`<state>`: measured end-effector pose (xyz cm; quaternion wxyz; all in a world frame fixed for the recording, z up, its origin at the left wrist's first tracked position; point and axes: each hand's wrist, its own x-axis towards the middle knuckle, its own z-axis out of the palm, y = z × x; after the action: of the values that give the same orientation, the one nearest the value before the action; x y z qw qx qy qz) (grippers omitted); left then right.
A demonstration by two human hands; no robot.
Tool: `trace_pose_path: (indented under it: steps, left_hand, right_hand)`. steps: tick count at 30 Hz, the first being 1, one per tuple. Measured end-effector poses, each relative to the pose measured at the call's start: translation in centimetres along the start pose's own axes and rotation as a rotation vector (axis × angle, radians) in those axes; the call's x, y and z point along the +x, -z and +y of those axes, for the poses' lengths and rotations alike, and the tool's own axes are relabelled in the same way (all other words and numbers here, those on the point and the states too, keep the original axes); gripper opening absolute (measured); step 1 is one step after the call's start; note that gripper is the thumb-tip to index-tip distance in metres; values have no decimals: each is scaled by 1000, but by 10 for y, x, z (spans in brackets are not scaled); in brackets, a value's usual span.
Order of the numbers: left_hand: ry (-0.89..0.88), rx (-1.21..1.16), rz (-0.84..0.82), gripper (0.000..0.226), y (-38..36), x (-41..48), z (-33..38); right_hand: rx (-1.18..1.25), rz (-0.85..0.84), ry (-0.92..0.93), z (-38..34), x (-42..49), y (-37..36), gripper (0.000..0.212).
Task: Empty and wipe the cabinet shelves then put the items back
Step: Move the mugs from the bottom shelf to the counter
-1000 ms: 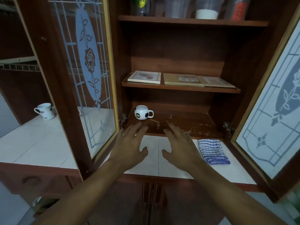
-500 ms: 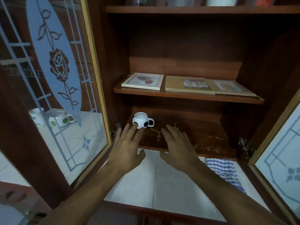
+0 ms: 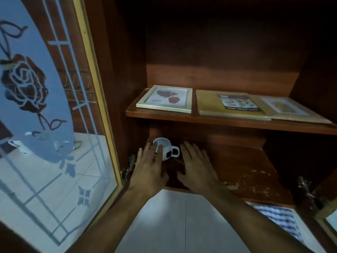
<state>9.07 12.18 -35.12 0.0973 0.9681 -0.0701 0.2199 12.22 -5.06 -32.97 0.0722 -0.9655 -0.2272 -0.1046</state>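
White ceramic football-patterned mug (image 3: pixel 168 152), lower centre. Left hand (image 3: pixel 149 167) reaches it, unclenched; right hand (image 3: pixel 198 167) spread, empty. Straight fingers may topple it.

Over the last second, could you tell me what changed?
Both hands moved forward over the bottom shelf; the left hand now reaches the football mug, the right hand lies beside its handle. Nothing gripped. Mug, picture frame and cloth stayed put.
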Motion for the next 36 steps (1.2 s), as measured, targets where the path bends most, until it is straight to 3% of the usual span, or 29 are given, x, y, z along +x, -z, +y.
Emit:
trace_pose_path:
  steps: [10,18,29,36]
  left_hand:
    - [92,-113,-21,88,-33,58,-21]
    - [198,-185,-46,88,-50,93,-38]
    - [273,-303,-34,84,-77,107,-53]
    - [345,-444,-99,68,-83,102,-46]
  right_hand:
    - [68,20,-9,15,55,-32,85]
    - [158,-114,-3,37,103,-61,89]
    - [571,-196,9,48,129,-97,101]
    - [625,-155,-3,40,129,-99,97]
